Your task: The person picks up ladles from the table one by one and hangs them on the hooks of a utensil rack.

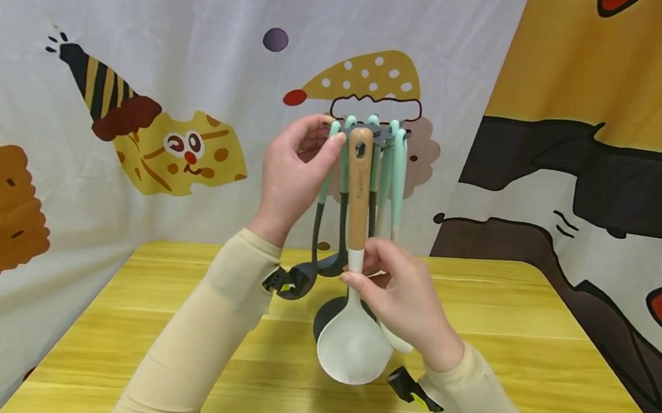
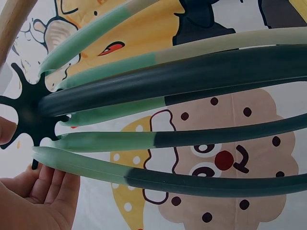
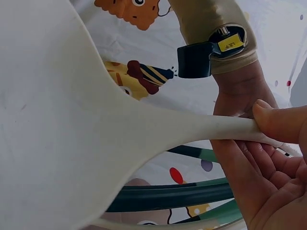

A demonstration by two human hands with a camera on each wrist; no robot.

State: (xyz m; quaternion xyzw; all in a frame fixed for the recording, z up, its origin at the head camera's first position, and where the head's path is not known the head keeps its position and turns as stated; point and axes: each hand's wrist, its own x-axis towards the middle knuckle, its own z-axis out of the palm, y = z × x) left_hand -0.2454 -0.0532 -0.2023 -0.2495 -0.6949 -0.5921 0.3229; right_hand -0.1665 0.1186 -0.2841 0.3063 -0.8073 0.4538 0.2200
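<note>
A white ladle (image 1: 355, 350) with a wooden handle hangs upright, bowl down, in front of a utensil stand. My right hand (image 1: 408, 302) pinches its white neck between thumb and fingers. In the right wrist view the ladle's white neck (image 3: 192, 127) runs to that thumb. My left hand (image 1: 295, 172) grips the edge of the stand's dark hooked top (image 2: 29, 108), near the ladle's handle end. Whether the handle's hole sits on a hook cannot be made out. Several mint-handled utensils (image 2: 105, 141) hang from the other hooks around the dark post (image 2: 192, 74).
Below the stand is a wood-grain table (image 1: 470, 383). Dark utensil heads, one a dark ladle (image 1: 299, 280), hang at the left behind the white ladle. A pale utensil head (image 1: 398, 340) shows beside its bowl. A printed cloth (image 1: 205, 18) hangs behind the table.
</note>
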